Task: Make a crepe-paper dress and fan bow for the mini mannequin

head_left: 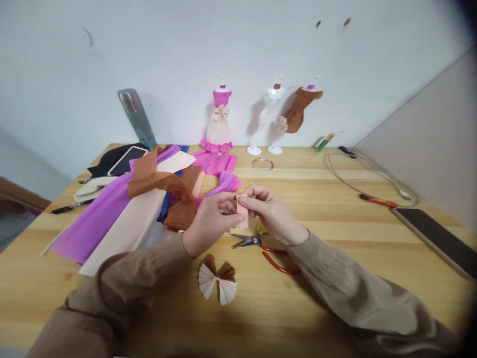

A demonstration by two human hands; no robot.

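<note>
Between both hands, above the middle of the table, is a small pink strip of paper (pixel 242 214). My left hand (pixel 211 219) pinches its left side, thumb laid across the lower part. My right hand (pixel 270 211) grips the upper right corner between thumb and fingers. Under my right hand and forearm lie red-handled scissors (pixel 254 240), blades spread and pointing left. Part of their handles is hidden by my sleeve. Nearer to me rests a pleated paper butterfly (pixel 218 281), its upper wings brown and its lower wings cream.
Crepe paper sheets (pixel 108 219) in several colours heap at left, beside a phone (pixel 128 160) and a bottle (pixel 137 117). Along the wall stand a dressed mannequin (pixel 222 119), a white mannequin (pixel 266 117) and a brown-dressed mannequin (pixel 300 112). At right are a cable (pixel 335 174) and a dark tablet-like slab (pixel 436 238).
</note>
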